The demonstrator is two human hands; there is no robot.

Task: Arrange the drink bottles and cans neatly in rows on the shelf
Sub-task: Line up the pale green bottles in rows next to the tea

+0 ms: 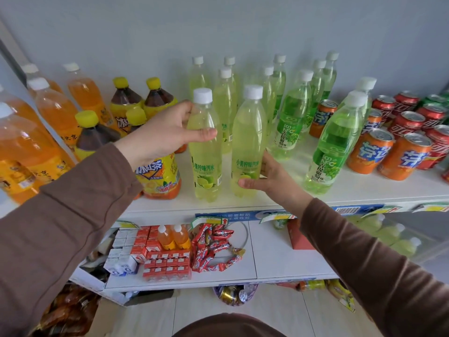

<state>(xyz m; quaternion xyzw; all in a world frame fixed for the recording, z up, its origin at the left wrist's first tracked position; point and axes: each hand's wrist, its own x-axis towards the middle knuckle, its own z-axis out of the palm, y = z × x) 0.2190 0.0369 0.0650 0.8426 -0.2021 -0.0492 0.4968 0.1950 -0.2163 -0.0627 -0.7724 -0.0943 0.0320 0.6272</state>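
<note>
On the white shelf (pixel 352 190), two pale lime soda bottles stand at the front. My left hand (pixel 160 132) grips the upper part of the left lime bottle (pixel 205 166). My right hand (pixel 267 176) holds the lower part of the right lime bottle (pixel 247 142), thumb across its front. Behind them stand more lime bottles (pixel 226 98). Green-labelled grape bottles (pixel 332 147) stand to the right. Orange cans (pixel 370 152) and red cans (pixel 408 122) fill the right end.
Yellow-capped iced tea bottles (pixel 158 96) and large orange soda bottles (pixel 56 110) fill the shelf's left side. A lower shelf (pixel 279 259) holds small boxes, two little orange bottles and red snack packets. More drinks lie in a clear bin at lower right.
</note>
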